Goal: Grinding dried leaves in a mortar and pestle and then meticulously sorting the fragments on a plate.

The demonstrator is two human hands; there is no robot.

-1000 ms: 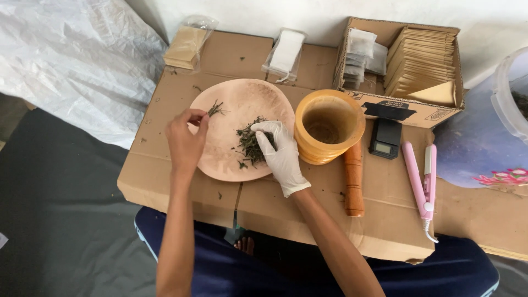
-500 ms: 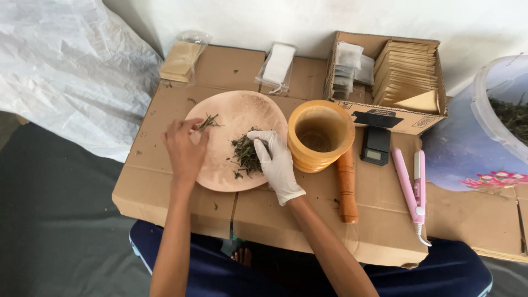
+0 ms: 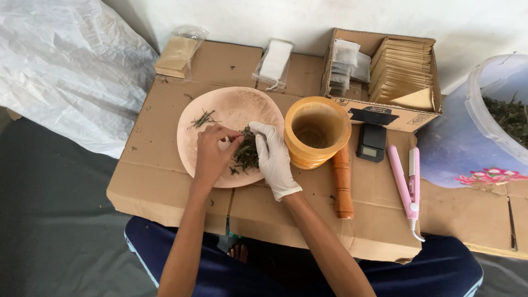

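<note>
Pink plate (image 3: pixel 242 110), white glove (image 3: pixel 273 159), grn herbs (image 3: pixel 248 155)

My right hand (image 3: pixel 273 159) wears a smooth white rubbery glove; my left (image 3: pixel 212 155) is bare. Plate (image 3: pixel 209 146): matt pink. Right of it, mortar (image 3: pixel 316 132) and pestle (image 3: pixel 343 187): smooth wood. Under it, matt cardboard (image 3: pixel 159 176).

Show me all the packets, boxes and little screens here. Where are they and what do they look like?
Brown packet: far left, flat, clear-wrapped.
White packet: behind the plate, clear-wrapped.
Box: far right, brown cardboard, open.
Envelopes: inside the box, tan stack.
Sachets: box's left side, pale.
Scale: before the box, black, small grey screen.
</note>
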